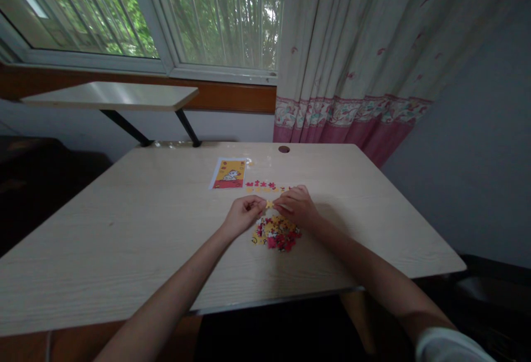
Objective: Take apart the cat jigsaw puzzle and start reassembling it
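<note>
A small yellow jigsaw puzzle piece [269,205] shows between my two hands, a little above the table. My left hand [244,215] pinches it from the left, fingers curled closed. From the other side, the fingertips of my right hand [297,206] close on its right edge. Just below my hands lies a loose pile of puzzle pieces [277,233] in red, yellow and white. Behind them, red pieces [260,184] and yellow pieces are laid out in rows, and my right hand partly covers the right end. A picture card [229,174] with a white animal on yellow and red lies beyond my left hand.
The pale wooden table [124,240] has a round brown cable hole [284,149] near its back edge. A raised shelf [120,95] on black legs stands at the back left. Behind are a window [219,19] and a floral curtain [352,46].
</note>
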Tool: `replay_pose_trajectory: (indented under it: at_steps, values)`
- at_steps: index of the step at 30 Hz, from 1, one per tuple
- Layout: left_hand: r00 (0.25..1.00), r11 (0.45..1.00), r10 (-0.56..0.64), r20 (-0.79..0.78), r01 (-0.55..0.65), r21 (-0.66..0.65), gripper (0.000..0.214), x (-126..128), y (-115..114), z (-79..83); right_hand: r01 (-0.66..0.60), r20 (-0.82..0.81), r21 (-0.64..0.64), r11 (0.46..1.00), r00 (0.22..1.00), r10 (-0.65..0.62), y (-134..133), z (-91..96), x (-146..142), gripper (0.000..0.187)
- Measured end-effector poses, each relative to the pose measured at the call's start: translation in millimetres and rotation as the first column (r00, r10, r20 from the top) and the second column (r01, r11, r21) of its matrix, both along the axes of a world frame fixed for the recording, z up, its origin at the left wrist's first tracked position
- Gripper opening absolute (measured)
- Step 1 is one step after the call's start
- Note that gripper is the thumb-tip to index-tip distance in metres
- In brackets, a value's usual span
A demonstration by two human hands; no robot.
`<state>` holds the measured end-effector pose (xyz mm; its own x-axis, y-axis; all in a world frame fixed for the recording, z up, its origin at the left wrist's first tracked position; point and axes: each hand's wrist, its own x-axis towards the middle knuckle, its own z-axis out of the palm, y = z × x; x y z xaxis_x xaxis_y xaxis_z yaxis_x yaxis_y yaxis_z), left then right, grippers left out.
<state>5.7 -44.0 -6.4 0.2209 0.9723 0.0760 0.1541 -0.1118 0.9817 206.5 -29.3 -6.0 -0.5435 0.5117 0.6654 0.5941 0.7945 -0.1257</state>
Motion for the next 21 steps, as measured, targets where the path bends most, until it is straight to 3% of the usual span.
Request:
replay_pose_trajectory:
  at_steps: [5,9,14,17,21]
  values:
    - [0.998,1.000,-0.003,-0.061,0.003,0.008,0.038,0.2,-1.3,-0.1,0.000,-0.021,-0.028,1.000,1.000,-0.001,-0.5,1.7,0.7,0.016]
    - [0.981,0.997,0.038,-0.188,-0.023,0.078,0.039,-3.3,-1.3,-0.5,0.068,-0.061,-0.068,0.995,0.996,-0.072,3.1,3.3,6.3,0.017]
    - [0.837,0.935,0.123,-0.533,0.081,0.344,0.029,-10.8,-1.7,2.4,0.152,-0.196,-0.084,0.985,0.966,-0.166,10.3,1.2,14.4,0.019]
    - [0.764,0.910,0.149,-0.627,0.143,0.390,0.029,-13.0,-2.5,4.4,0.148,-0.251,-0.066,0.987,0.955,-0.160,12.9,-0.5,16.1,0.019]
    - [0.728,0.903,0.165,-0.666,0.160,0.398,0.031,-13.4,-2.8,4.0,0.162,-0.256,-0.097,0.982,0.949,-0.182,22.3,-1.5,18.5,0.018]
